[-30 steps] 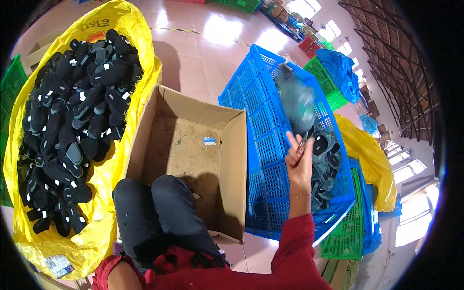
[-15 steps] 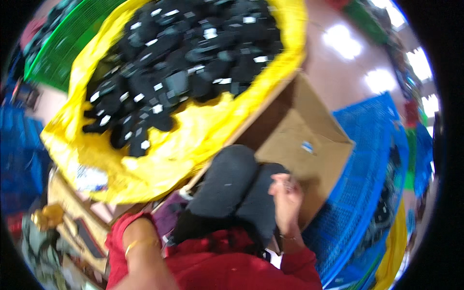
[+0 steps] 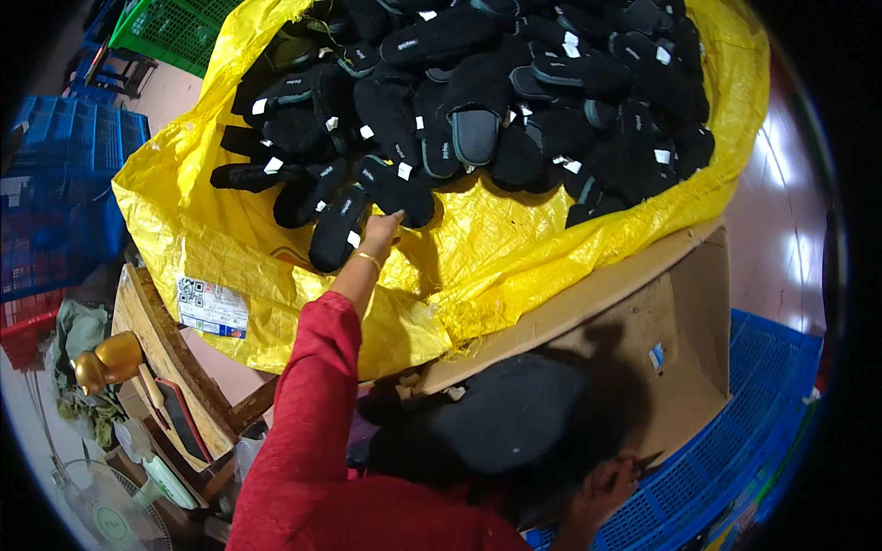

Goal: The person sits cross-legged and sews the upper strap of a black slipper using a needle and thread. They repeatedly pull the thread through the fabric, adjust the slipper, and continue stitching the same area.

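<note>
My left hand (image 3: 381,232) reaches forward into the big yellow sack. Its fingers are closed at the near edge of a black fuzzy slipper (image 3: 401,195) with a small white tag; some fingertips are hidden. Beside that hand lies another black slipper (image 3: 336,228), sole pad up. More such slippers (image 3: 476,101) fill the yellow sack (image 3: 487,234) behind. Low on the right, in shadow, my right hand (image 3: 611,482) is curled closed. A small dark pointed thing sticks out from its fingers, too dim to name.
An open cardboard box (image 3: 684,335) stands right of my knees, a small blue-and-white scrap inside. Blue plastic crates (image 3: 707,459) flank it. Left are a wooden stand (image 3: 152,340), a gold figurine (image 3: 108,363), a fan (image 3: 110,514) and blue crates (image 3: 78,156). A green crate (image 3: 175,32) stands behind.
My left arm has stretched forward from beside my body to the slippers in the sack. My right hand now sits lower and farther right. The view has shifted toward the left.
</note>
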Demonstrator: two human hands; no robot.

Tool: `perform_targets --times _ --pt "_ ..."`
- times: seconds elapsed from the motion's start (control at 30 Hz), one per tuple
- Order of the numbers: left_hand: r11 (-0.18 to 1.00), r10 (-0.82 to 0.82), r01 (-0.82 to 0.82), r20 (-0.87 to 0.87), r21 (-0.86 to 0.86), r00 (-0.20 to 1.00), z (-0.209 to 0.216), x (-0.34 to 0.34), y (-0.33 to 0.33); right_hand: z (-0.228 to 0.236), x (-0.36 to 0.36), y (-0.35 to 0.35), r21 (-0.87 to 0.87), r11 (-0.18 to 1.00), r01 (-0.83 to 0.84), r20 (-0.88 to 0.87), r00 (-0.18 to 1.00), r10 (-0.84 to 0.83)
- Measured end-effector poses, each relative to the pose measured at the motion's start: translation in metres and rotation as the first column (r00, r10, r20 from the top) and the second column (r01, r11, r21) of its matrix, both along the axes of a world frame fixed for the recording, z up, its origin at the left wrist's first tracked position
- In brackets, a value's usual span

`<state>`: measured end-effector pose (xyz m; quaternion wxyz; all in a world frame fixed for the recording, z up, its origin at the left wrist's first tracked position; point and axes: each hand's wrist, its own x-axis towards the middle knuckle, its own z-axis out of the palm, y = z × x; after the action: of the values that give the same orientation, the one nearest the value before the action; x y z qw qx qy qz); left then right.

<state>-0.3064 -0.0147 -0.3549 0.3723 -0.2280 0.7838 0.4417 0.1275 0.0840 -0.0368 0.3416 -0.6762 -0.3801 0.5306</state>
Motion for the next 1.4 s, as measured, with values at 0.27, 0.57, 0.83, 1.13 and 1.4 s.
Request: perform_targets --times 0.27,0.57,0.83,1.13,1.4 --pt "0.813 0.574 -0.543 -0.125 0.211 0.809 -0.050 -0.017 0.045 0.009 0.009 0.015 -0.162 0.985 -0.052 -0.225 0.974 0.014" --pt "0.657 0.127 -0.386 0.410 0.647 0.903 0.110 0.073 -0.007 0.000 0.024 0.014 -0.266 0.963 -0.049 -0.276 0.961 -0.027" --pt "-0.431 -0.352 0.166 -0.335 0.887 0.874 0.238 0.170 0.014 0.006 -0.023 0.018 -0.029 0.826 -0.563 -0.137 0.821 0.555" --pt "-0.533 -0.463 0.760 -0.880 0.372 0.107 0.342 0.220 0.016 0.001 0.034 -0.015 -0.012 0.686 -0.727 -0.555 0.576 0.601" --pt "-0.279 -0.687 0.920 -0.727 0.277 0.010 0.352 0.256 -0.026 -0.019 0.101 -0.100 0.100 0.890 -0.445 -0.403 0.800 0.445"
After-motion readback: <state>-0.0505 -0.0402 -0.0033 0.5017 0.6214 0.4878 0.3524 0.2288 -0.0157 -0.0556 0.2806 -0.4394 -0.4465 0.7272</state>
